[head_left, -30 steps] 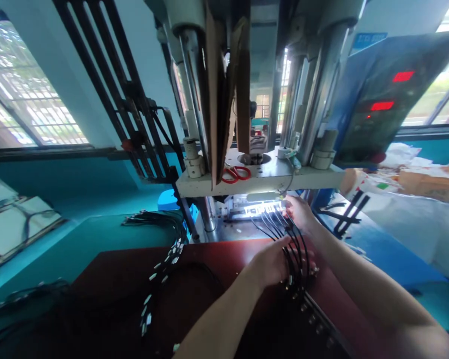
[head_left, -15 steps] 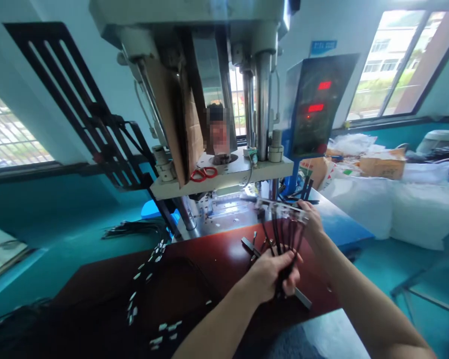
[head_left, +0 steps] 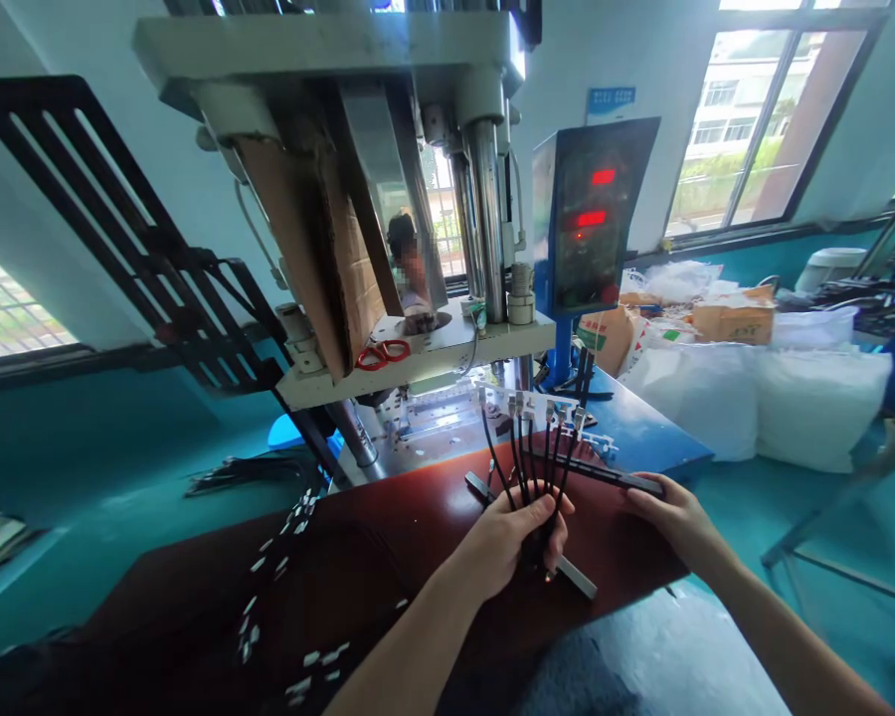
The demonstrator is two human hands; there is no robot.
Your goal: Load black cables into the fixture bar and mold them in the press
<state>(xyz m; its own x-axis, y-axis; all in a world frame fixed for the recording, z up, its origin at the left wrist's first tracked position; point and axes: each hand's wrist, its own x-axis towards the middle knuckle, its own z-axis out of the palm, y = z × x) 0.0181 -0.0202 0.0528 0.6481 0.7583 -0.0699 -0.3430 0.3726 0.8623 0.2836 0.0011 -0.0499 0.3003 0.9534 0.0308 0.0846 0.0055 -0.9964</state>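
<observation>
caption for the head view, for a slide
Left hand grips a fan of black cables before the press; right hand touches a dark bar.

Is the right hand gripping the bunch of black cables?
No, the left hand grips the black cables; the right hand rests on the table's edge.
</observation>
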